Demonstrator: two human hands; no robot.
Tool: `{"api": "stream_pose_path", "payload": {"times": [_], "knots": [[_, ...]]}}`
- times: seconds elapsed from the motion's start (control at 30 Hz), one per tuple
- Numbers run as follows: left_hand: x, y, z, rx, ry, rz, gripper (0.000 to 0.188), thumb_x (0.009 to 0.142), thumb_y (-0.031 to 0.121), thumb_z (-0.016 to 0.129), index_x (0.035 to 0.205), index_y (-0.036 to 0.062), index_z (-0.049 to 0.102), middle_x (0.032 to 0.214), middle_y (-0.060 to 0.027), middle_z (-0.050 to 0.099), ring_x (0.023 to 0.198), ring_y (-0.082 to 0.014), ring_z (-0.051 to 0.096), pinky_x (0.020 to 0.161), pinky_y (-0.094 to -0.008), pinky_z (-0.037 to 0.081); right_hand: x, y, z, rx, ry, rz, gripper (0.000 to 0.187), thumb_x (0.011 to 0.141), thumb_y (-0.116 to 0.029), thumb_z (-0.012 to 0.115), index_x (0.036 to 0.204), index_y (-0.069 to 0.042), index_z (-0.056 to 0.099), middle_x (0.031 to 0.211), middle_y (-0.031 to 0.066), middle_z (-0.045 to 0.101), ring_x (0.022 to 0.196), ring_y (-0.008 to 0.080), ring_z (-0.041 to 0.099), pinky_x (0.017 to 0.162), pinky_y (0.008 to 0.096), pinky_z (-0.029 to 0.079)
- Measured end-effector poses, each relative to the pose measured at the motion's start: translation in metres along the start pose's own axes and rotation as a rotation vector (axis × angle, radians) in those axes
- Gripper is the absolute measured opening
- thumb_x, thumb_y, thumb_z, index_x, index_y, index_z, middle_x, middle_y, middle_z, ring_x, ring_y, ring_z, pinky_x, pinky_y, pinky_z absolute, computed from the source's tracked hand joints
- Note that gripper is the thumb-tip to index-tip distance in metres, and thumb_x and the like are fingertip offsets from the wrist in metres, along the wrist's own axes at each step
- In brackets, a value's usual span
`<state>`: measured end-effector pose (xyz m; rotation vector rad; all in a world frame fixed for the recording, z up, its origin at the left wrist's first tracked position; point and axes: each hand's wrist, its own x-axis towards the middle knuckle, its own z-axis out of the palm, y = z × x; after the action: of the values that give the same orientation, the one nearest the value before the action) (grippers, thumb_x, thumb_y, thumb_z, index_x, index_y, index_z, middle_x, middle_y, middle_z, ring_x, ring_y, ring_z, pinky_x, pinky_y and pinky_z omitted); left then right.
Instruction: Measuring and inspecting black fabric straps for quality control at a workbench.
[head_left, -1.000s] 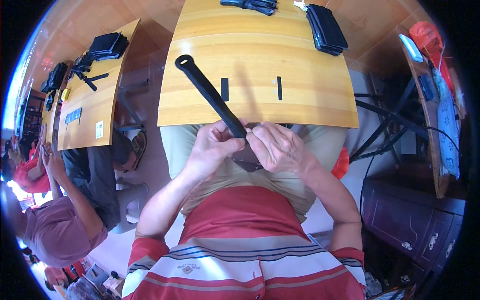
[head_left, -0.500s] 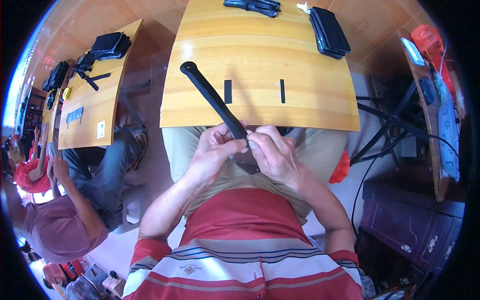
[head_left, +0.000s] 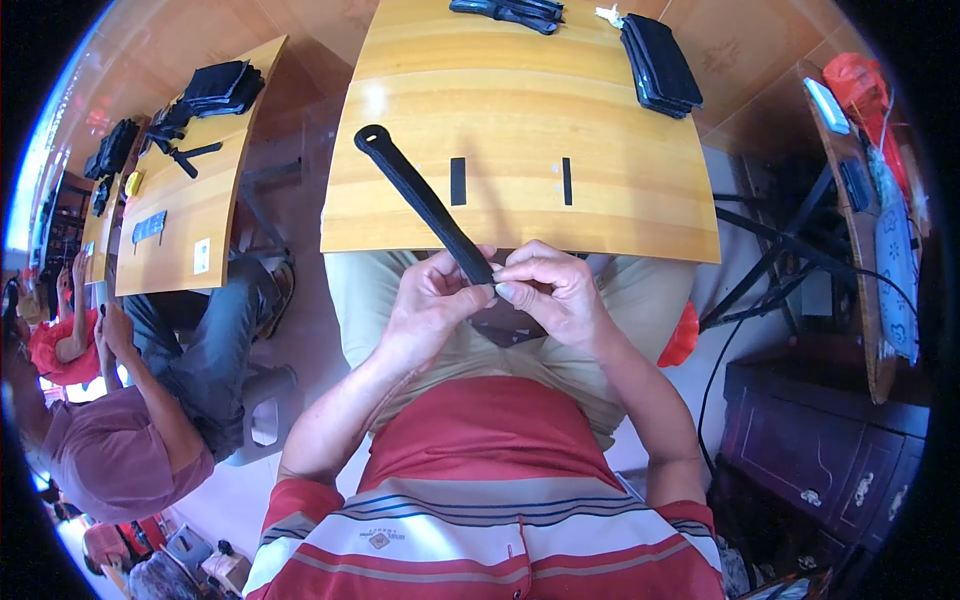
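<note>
The person's left hand (head_left: 432,300) pinches the near end of a long, black fabric strap (head_left: 425,208), the right hand's (head_left: 556,298) fingertips gripping that end too; its slotted end extends forward-left over the yellowish wooden table (head_left: 610,225).

Black strap (head_left: 425,205): straight, slanted; rounded, slotted end over wooden table (head_left: 620,220), other end beyond its near edge.

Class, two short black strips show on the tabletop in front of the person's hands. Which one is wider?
The left strip, the one nearer the held black strap. It is plainly broader than the right strip, which is thin.
</note>
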<state>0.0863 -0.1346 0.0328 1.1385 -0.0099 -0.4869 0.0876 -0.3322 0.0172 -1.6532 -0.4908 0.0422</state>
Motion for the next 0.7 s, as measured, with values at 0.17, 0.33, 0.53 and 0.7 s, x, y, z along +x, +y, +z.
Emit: {"api": "stream_pose_path", "payload": {"times": [0.17,0.33,0.53,0.7], "knots": [[0.0,0.002,0.0,-0.005,-0.002,0.001,0.039,0.083,-0.004,0.065,0.121,-0.0019,0.059,0.095,-0.0042,0.068,0.087,-0.0116,0.064,0.08,-0.0265,0.051,0.002,-0.012,0.008,-0.342,0.069,-0.209,0.012,0.085,-0.001,0.066,0.096,0.0,0.063,0.086,0.0133,0.061,0.074,0.0285,0.064,0.063,0.0356,0.05],[0.001,0.005,-0.003,0.01,-0.031,-0.004,0.041,0.083,-0.004,0.065,0.123,-0.0022,0.058,0.098,-0.0051,0.068,0.088,-0.0122,0.064,0.081,-0.0268,0.052,0.002,-0.013,0.008,-0.439,0.088,-0.261,0.013,0.084,0.0,0.066,0.094,-0.002,0.059,0.086,0.0116,0.058,0.07,0.0296,0.064,0.057,0.0388,0.05],[-0.004,0.022,-0.004,0.089,-0.116,-0.073,0.043,0.083,-0.009,0.062,0.126,-0.004,0.056,0.104,-0.006,0.067,0.091,-0.0104,0.062,0.082,-0.0254,0.051,0.011,-0.026,-0.007,-0.53,-0.1,-0.398,0.012,0.082,0.001,0.068,0.09,-0.001,0.06,0.083,0.0103,0.059,0.065,0.0257,0.063,0.054,0.0356,0.05],[-0.003,0.042,-0.003,0.21,-0.203,-0.099,0.042,0.085,-0.009,0.058,0.126,-0.0035,0.056,0.103,-0.0044,0.065,0.095,-0.0096,0.061,0.084,-0.0254,0.05,0.018,-0.032,-0.007,-0.454,-0.106,-0.402,0.01,0.082,0.001,0.068,0.089,-0.001,0.06,0.082,0.0105,0.059,0.066,0.0259,0.063,0.056,0.035,0.05]]}}
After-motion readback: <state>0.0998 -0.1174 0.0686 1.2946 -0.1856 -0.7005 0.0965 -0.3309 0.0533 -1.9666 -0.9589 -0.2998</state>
